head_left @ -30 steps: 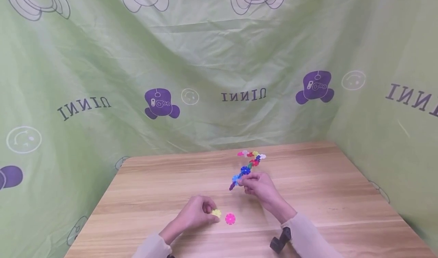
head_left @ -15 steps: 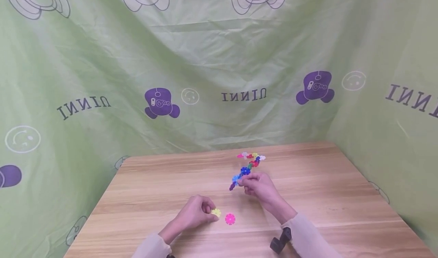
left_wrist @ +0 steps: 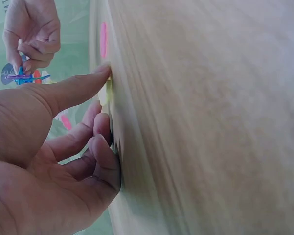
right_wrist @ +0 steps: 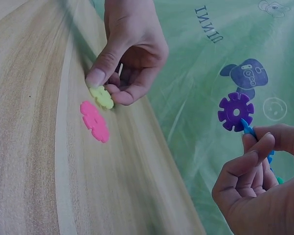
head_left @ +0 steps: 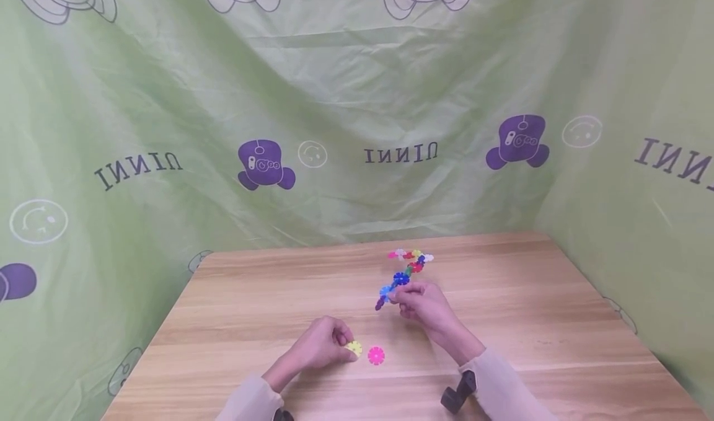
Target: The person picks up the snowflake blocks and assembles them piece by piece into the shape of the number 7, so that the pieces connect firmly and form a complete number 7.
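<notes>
My left hand [head_left: 322,343] is low at the table, its thumb and fingers pinching a pale yellow notched snowflake disc [right_wrist: 102,97] by its edge. Just to the right of that disc, a pink snowflake disc [head_left: 376,356] lies flat on the wood. Farther back and to the right, my right hand [head_left: 428,309] pinches a light blue disc [head_left: 386,293] near the end of a chain of linked discs [head_left: 401,278]. A purple disc [right_wrist: 236,112] forms the chain's near end. Beyond the fingers the chain runs away through blue, green, red and white, then bends left to a pink end.
A wood-grain table [head_left: 251,297] carries the work. Green printed cloth [head_left: 334,86] hangs behind it and at both sides. A black strap-like device [head_left: 458,393] sits at the right sleeve.
The head view has shifted very slightly. Both hands keep their hold on the yellow disc and the chain, with almost no movement.
</notes>
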### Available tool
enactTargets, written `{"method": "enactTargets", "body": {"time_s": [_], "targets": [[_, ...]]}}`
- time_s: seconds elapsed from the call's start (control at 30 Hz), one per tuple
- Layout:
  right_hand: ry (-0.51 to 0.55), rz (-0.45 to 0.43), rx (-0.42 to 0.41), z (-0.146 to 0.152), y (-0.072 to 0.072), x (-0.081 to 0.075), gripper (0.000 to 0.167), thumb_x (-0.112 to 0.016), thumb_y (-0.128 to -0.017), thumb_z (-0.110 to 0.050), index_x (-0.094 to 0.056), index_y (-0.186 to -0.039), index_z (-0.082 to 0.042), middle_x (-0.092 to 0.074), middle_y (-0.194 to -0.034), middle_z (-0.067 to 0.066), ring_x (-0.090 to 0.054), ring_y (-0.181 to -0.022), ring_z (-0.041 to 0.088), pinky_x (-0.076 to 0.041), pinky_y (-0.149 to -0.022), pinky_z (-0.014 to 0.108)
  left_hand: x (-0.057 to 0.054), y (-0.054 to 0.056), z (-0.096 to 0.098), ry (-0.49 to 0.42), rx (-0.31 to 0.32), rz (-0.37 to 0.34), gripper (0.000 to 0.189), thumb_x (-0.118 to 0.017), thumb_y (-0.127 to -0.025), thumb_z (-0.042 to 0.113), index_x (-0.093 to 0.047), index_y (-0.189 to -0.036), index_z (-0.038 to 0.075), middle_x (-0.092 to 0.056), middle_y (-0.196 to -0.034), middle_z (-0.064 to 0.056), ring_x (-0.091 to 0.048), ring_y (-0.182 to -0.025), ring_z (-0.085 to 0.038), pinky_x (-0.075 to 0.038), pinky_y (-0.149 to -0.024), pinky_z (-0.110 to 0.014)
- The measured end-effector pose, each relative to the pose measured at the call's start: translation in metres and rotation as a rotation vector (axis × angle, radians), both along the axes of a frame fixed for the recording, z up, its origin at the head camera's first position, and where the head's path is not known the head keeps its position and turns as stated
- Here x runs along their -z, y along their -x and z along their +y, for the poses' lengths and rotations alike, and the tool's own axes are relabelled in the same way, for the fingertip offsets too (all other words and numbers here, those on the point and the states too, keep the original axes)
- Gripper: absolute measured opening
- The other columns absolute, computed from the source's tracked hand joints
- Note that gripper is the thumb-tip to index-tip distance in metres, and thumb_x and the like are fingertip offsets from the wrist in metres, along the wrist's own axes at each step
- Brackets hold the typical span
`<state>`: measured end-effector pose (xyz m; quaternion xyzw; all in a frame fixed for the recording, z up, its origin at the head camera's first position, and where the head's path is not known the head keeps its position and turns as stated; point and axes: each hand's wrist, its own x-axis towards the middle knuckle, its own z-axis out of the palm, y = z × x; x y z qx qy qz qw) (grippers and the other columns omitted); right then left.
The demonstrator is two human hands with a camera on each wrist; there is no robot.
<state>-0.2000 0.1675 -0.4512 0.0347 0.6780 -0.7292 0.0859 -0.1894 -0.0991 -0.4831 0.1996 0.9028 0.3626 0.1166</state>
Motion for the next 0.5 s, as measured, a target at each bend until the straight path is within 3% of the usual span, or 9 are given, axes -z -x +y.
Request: {"method": "enactTargets", "body": {"time_s": [0.3,0.4,0.5], "targets": [[0.005,-0.003,0.004,-0.0015,0.0001,-0.0009,0.017,-0.070,-0.094,-0.001,-0.072,-0.110,0.007,-0.073,-0.089,0.001,-0.059,-0.076,0.014,-0.058,-0.070,0.023,0.0001,-0.0020,-0.0001,-0.059,-0.009,-0.015,0.024,-0.091,-0.076,0.012,-0.071,-0.090,0.012,-0.069,-0.081,0.004,-0.062,-0.074,-0.009,-0.052,-0.068,-0.020],[0.005,-0.003,0.008,-0.0019,-0.0004,-0.0007,0.017,-0.070,-0.095,-0.001,-0.072,-0.110,0.007,-0.073,-0.090,0.002,-0.059,-0.076,0.014,-0.057,-0.070,0.023,-0.0005,-0.0025,0.0019,-0.130,-0.034,-0.043,0.017,-0.085,-0.082,0.011,-0.072,-0.093,0.010,-0.072,-0.079,0.004,-0.065,-0.073,-0.009,-0.055,-0.070,-0.020],[0.006,-0.010,0.010,-0.0019,-0.0003,-0.0003,0.017,-0.071,-0.095,-0.002,-0.073,-0.110,0.005,-0.074,-0.090,0.001,-0.059,-0.077,0.014,-0.057,-0.070,0.023,-0.0059,-0.0007,0.0054,-0.266,-0.067,-0.109,0.015,-0.081,-0.087,0.008,-0.074,-0.099,0.004,-0.077,-0.080,-0.002,-0.071,-0.074,-0.011,-0.061,-0.071,-0.023]]}}
